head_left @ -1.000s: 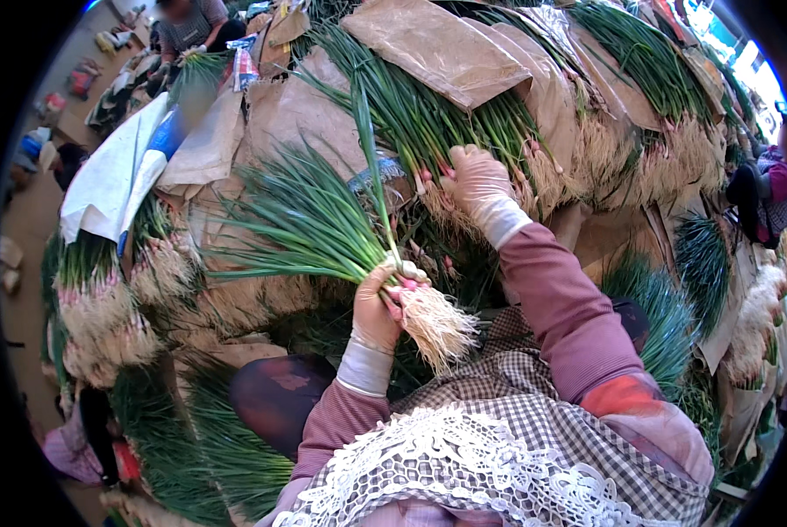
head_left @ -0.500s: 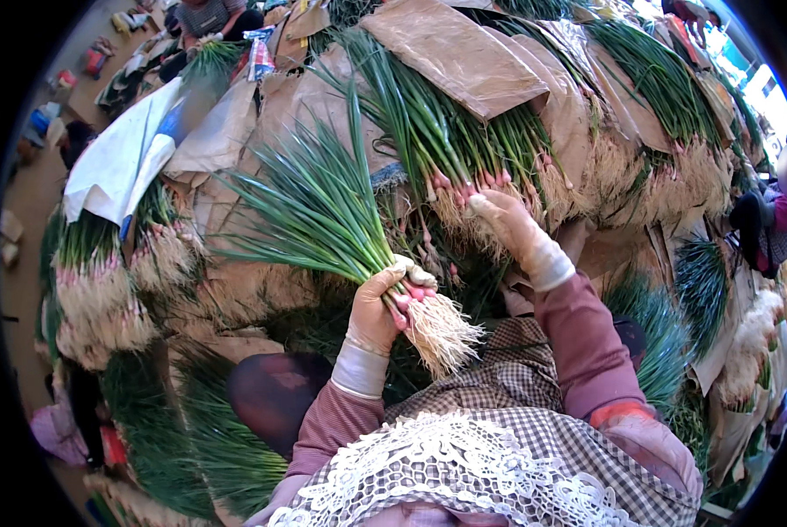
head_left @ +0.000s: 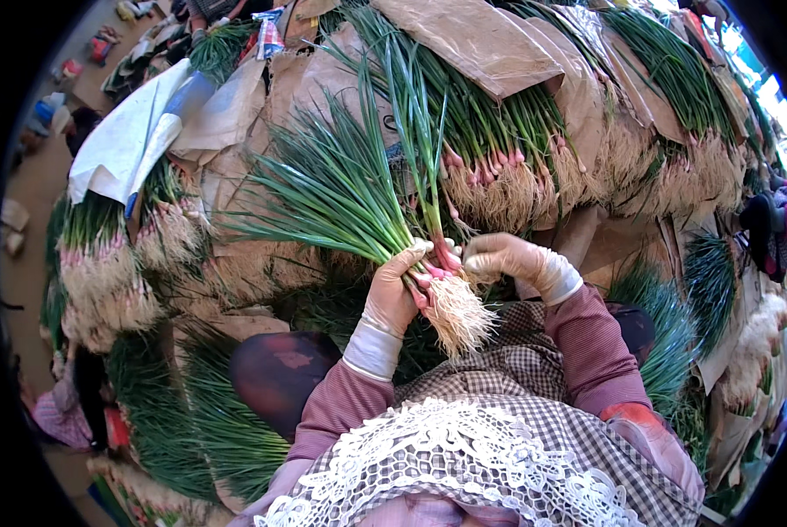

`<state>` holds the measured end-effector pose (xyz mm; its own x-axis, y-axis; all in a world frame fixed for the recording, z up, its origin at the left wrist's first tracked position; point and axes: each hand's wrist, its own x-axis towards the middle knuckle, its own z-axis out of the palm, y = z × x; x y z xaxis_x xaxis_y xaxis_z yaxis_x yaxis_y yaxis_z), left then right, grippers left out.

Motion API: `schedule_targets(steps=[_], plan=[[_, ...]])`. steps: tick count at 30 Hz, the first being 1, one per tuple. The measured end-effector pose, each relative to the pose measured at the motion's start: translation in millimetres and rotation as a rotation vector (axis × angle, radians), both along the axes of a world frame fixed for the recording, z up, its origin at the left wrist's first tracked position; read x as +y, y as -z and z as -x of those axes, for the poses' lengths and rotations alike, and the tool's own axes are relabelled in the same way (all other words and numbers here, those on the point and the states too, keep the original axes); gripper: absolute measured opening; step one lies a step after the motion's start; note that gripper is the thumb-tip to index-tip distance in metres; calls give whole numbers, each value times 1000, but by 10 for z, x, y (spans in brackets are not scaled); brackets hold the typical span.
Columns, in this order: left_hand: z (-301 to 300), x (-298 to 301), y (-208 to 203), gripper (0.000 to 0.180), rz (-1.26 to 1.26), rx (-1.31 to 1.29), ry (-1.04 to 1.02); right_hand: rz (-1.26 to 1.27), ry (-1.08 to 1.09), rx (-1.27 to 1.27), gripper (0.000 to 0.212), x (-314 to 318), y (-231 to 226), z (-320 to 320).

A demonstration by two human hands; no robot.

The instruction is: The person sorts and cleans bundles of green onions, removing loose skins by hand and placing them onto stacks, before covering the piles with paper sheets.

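My left hand [head_left: 395, 285], in a pale thin glove, is closed round a thick bunch of spring onions [head_left: 345, 206]. Their green leaves fan out up and to the left. Pink bulbs and a tuft of whitish roots [head_left: 460, 318] stick out below the grip. A few stalks [head_left: 432, 189] stand more upright at the bunch's right side. Close by the bulbs is my right hand [head_left: 521, 262], gloved too, its fingers curled inward; whether anything is between them is hidden. Beyond the hands lies a row of spring onions [head_left: 499, 145], roots toward me.
Brown paper sheets [head_left: 468, 44] cover part of the heap. More onions hang at the left under a white sheet [head_left: 130, 132]. Loose greens [head_left: 226, 430] lie left of my knee [head_left: 283, 378], others [head_left: 661, 338] at the right. Other people sit at the edges.
My right hand has come back from the row toward the bunch in my left hand. Upright stalks now stand at the bunch's right side. The left hand has shifted slightly up and right.
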<state>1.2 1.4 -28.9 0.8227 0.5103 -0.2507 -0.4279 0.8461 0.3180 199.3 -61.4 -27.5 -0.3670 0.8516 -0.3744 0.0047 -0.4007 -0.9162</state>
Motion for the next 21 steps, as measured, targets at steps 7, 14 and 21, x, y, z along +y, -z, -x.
schedule_targets(steps=[7, 14, 21], plan=[[-24, -57, -31, 22, -118, 229, -77, -125, 475, -67, 28, 576, -149, 368], [-30, -59, 40, 17, -109, 261, -117, -91, 769, -157, 14, 630, 10, 653], [-35, -88, 113, 19, -104, 254, -52, -79, 791, -130, 3, 647, 127, 555]])
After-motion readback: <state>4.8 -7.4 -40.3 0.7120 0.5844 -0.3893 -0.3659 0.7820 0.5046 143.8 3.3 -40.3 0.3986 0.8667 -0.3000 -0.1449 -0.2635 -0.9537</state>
